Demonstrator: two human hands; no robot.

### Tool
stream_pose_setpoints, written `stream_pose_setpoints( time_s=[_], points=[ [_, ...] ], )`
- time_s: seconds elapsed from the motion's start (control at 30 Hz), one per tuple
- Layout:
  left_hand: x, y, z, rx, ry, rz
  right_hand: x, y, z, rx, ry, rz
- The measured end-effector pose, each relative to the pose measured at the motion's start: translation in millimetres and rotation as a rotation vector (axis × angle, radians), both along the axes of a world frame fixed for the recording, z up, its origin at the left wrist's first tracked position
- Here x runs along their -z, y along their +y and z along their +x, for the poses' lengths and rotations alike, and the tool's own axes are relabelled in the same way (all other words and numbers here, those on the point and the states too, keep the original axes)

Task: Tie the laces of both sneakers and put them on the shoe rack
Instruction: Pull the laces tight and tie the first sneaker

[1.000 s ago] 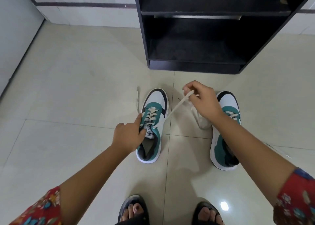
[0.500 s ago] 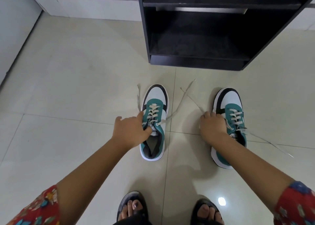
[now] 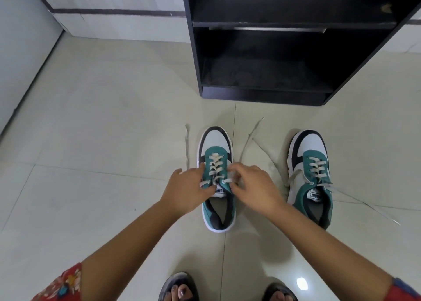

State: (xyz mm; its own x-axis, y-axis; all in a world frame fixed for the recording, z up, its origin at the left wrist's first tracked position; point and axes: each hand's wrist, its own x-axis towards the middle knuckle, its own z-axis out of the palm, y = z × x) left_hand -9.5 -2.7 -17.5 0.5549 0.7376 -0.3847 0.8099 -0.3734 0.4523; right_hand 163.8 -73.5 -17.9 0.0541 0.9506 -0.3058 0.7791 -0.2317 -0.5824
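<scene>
Two teal, white and black sneakers stand on the tiled floor, toes toward the black shoe rack (image 3: 262, 95). Both my hands are at the tongue of the left sneaker (image 3: 215, 145). My left hand (image 3: 189, 192) pinches its lace at the top left eyelet. My right hand (image 3: 254, 186) pinches the lace at the top right eyelet. The loose lace ends (image 3: 187, 141) trail forward on the floor on both sides of the shoe. The right sneaker (image 3: 307, 150) stands alone, with its untied laces (image 3: 364, 206) spread out to either side.
The rack's lower shelves are dark and hold nothing I can see. A pale wall and door panel (image 3: 20, 61) run along the left. My feet in dark sandals (image 3: 180, 288) are at the bottom edge.
My right hand let go of the lace it held up, dropped beside the right sneaker, then crossed left to the left sneaker's tongue. My left hand stayed at that shoe.
</scene>
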Motion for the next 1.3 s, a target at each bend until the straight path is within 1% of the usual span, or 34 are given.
stream_pose_setpoints(
  time_s=[0.07, 0.13, 0.2, 0.27, 0.37, 0.47, 0.57, 0.63, 0.73, 0.87, 1.03, 1.2, 1.3],
  points=[
    [5.6, -1.2, -2.3, 0.002, -0.009, -0.052, -0.2, -5.7, 8.1, -0.003, -0.073, -0.014],
    [4.4, -1.5, -4.6, -0.033, -0.067, -0.088, -1.1, -9.4, 15.2, -0.036, -0.11, -0.04],
    [-2.3, -1.1, -5.7, -0.102, -0.18, -0.066, -4.9, -7.8, 16.9, -0.055, -0.097, -0.043],
    [-6.8, 0.3, -6.2, -0.153, -0.237, 0.032, -8.8, -3.6, 14.5, -0.039, -0.055, 0.004],
    [-13.2, 0.1, -5.0, -0.109, -0.134, 0.123, -10.1, 1.0, 10.0, 0.018, 0.041, 0.036],
    [-18.9, 0.2, -2.7, -0.007, -0.013, 0.173, -7.5, 0.0, 9.8, 0.061, 0.024, -0.004],
    [-21.0, 0.6, -4.5, 0.074, 0.062, 0.256, -9.0, -2.4, 10.2, 0.118, 0.057, -0.036],
    [-21.4, 1.2, -6.4, 0.086, 0.089, 0.335, -11.3, -2.8, 13.8, 0.16, 0.089, -0.047],
    [-16.1, 4.7, -12.7, 0.029, 0.114, 0.385, -12.2, -4.3, 25.8, 0.223, 0.14, -0.082],
    [-4.9, 2.3, -20.7, -0.029, 0.125, 0.331, -12.5, -16.5, 30.4, 0.218, 0.168, -0.156],
    [3.6, 2.0, -31.4, -0.071, 0.122, 0.356, -11.2, -27.8, 29.8, 0.242, 0.246, -0.234],
    [11.0, -2.9, -32.9, -0.046, 0.107, 0.383, -11.4, -31.0, 31.0, 0.227, 0.183, -0.199],
    [12.6, -4.9, -32.1, -0.056, 0.067, 0.346, -11.3, -31.0, 25.9, 0.199, 0.13, -0.146]
  ],
)
